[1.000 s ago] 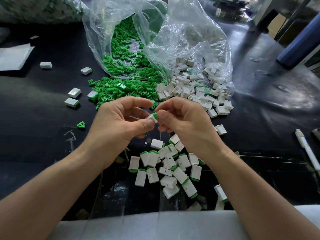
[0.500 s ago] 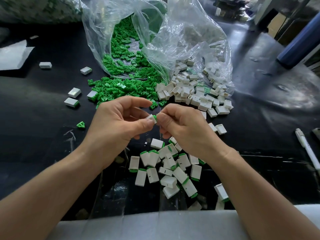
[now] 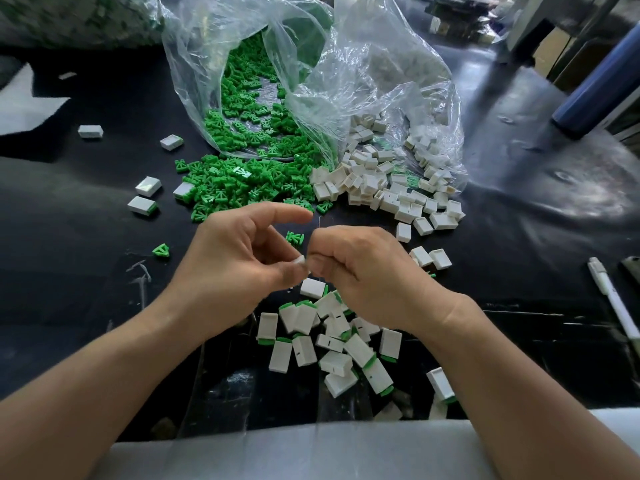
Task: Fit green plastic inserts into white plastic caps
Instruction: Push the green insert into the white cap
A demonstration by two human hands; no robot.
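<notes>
The left hand [image 3: 239, 261] and right hand [image 3: 360, 271] pinch one white cap [image 3: 298, 260] between them, its insert hidden; the push should stay square until it seats flush.

Green inserts [image 3: 242, 181], white caps [image 3: 388, 195], clear bag [image 3: 363, 64], black table [image 3: 86, 237]
</notes>
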